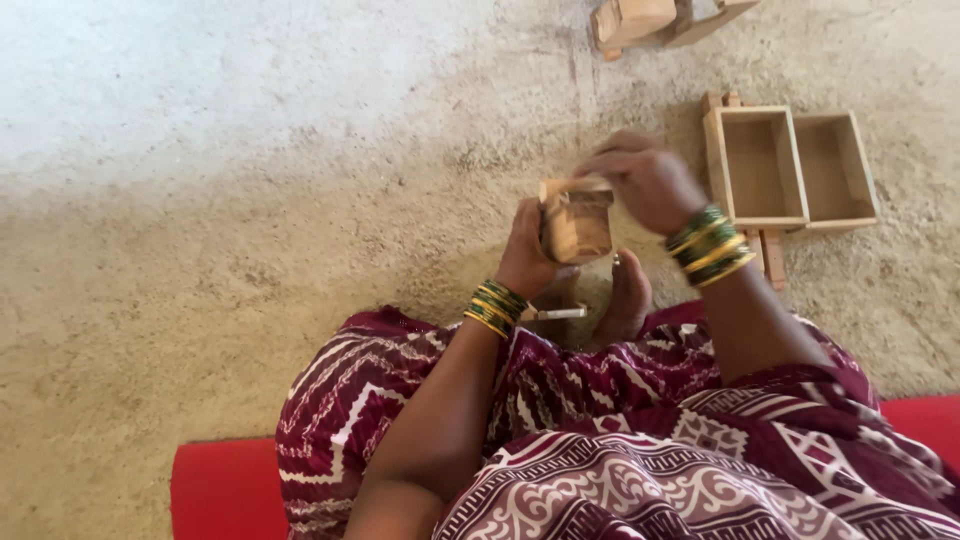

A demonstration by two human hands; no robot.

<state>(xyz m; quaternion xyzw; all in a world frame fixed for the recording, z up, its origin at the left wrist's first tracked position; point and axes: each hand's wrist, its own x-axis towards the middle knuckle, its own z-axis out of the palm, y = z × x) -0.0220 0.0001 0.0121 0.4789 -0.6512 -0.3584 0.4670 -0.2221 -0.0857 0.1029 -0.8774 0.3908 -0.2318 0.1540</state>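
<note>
Left hand (527,255) curled around a small wooden box (577,222), held above the feet (622,300). Right hand (645,180), fingers bent, presses on the box's top edge. Beyond, on the sandy floor (200,250): two open wooden boxes (790,165) side by side, and further wooden pieces (660,20).

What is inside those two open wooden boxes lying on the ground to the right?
Both wooden boxes show only bare wooden bottoms; nothing lies in them. Thin wooden strips stick out from beneath them, but how far those run under the boxes is covered.
</note>
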